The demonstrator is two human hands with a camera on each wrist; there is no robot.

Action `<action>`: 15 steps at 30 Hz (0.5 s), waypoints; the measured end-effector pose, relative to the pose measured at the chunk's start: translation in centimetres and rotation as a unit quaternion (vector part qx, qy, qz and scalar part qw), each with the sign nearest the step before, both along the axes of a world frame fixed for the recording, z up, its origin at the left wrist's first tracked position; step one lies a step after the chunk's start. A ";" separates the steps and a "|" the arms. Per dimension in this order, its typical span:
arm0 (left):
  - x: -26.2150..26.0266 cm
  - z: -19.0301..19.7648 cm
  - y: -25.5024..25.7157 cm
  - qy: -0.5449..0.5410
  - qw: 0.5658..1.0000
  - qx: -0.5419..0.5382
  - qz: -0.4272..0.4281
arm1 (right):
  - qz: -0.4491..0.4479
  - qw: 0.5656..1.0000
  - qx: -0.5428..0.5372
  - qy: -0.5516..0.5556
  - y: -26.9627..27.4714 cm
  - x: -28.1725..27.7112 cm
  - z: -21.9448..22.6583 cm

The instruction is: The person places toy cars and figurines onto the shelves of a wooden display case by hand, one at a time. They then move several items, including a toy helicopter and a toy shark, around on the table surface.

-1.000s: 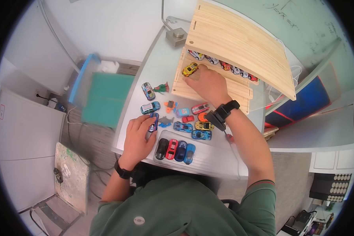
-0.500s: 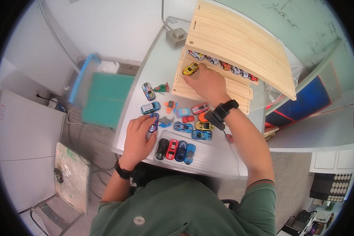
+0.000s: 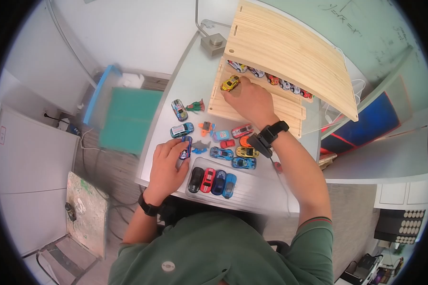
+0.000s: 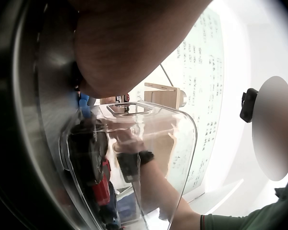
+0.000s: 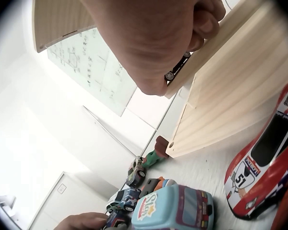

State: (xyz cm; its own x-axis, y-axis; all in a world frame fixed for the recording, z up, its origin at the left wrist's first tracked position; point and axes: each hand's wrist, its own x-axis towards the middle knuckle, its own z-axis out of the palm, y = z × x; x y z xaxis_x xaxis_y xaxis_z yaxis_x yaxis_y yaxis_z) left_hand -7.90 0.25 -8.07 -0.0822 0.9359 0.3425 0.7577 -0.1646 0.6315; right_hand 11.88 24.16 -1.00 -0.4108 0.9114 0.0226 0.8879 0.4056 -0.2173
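Observation:
My right hand (image 3: 251, 101) pinches a yellow toy car (image 3: 230, 83) on the lower step of a wooden rack (image 3: 285, 52). In the right wrist view, the car's wheels (image 5: 170, 75) show at the board's edge, while the curled fingers hide most of its body. My left hand (image 3: 165, 164) is on the white table, its fingers and thumb round a small blue toy car (image 3: 186, 148). Near that hand stands a clear plastic box (image 4: 189, 125) with a black, a red and two blue toy cars inside. The left wrist view does not show the held blue car.
Several toy cars stand along the rack's upper step, such as a white one (image 3: 237, 66). Between the hands lie more toy cars, including a red one (image 5: 261, 167), a light blue toy bus (image 5: 165, 208) and a grey toy shark (image 3: 202, 145). A metal lamp base (image 3: 213, 44) stands behind.

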 end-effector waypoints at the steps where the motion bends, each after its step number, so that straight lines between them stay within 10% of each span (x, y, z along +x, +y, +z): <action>1: 0.0 0.0 0.0 -0.001 1.000 -0.002 0.000 | -0.001 1.000 -0.003 0.000 0.0 0.0 0.1; 15: 0.0 0.1 0.0 -0.004 1.000 -0.008 -0.001 | -0.005 1.000 -0.009 -0.005 -0.4 0.0 0.6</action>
